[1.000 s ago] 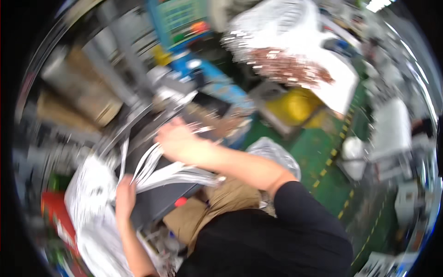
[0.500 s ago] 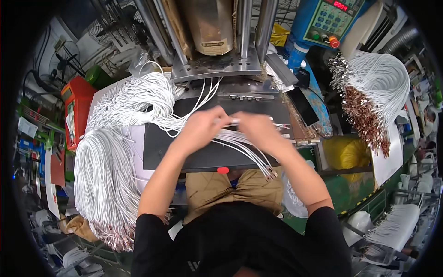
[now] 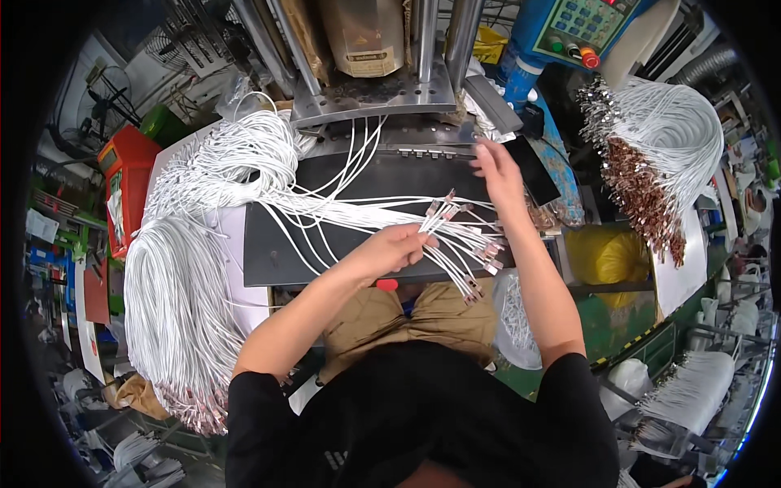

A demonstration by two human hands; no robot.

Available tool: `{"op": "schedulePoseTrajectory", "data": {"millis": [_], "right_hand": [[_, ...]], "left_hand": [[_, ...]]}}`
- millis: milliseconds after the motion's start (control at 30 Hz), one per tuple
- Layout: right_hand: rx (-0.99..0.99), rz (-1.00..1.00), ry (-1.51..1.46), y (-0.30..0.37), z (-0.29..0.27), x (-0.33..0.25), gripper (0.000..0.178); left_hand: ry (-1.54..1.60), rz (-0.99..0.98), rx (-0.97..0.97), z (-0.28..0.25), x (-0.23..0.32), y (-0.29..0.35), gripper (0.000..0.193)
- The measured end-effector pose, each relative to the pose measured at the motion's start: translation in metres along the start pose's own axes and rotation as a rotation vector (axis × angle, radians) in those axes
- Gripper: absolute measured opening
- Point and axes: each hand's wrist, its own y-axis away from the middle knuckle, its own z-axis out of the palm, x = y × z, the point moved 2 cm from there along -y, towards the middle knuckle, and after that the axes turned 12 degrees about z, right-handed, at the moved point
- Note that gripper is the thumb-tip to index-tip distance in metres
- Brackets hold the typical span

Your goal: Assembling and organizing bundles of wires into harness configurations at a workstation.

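While the white cables (image 3: 350,213) are spread across the black plate (image 3: 264,267), a few are pinched near their ends by the left hand (image 3: 392,250), over the plate's front half. The right hand (image 3: 500,175) is held at its back right corner, fingers loosely apart, seemingly unloaded, palm hidden. Light, limp, slightly slick handling is expected; metal tips (image 3: 493,254) likely fragile, so best gripped just behind them.

the white cables (image 3: 350,210) are smooth, their metal tips (image 3: 491,265) shiny. the black plate (image 3: 272,252) is matt; the steel posts (image 3: 427,41) gleam. the yellow bag (image 3: 612,256) is crinkled, glossy plastic, the tan trousers (image 3: 366,329) creased cloth. partly hidden, the blue bench (image 3: 572,195) seems rough and worn.
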Motion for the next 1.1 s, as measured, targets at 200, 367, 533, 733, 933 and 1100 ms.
{"op": "schedulePoseTrajectory", "data": {"millis": [200, 367, 533, 733, 933, 1100], "right_hand": [[-0.245, 0.140, -0.331, 0.007, 0.010, -0.008, 0.028], [-0.440, 0.178, 0.361, 0.015, -0.004, -0.002, 0.028], [-0.043, -0.186, 0.631, -0.021, -0.001, 0.011, 0.029], [-0.034, -0.392, 0.656, -0.028, 0.006, 0.017, 0.036], [-0.355, 0.355, -0.014, -0.028, 0.007, 0.026, 0.035], [-0.223, 0.751, -0.310, -0.026, 0.019, 0.037, 0.031]], "left_hand": [[-0.047, 0.062, 0.103, 0.001, 0.025, -0.029, 0.030], [0.236, 0.132, 0.309, -0.040, 0.050, -0.050, 0.031], [0.179, 0.134, 0.329, -0.057, 0.040, -0.067, 0.034], [0.055, 0.128, 0.328, -0.059, 0.026, -0.071, 0.030], [-0.137, 0.137, 0.296, -0.046, 0.019, -0.073, 0.024], [-0.313, 0.124, 0.257, -0.032, 0.024, -0.077, 0.022]]}}
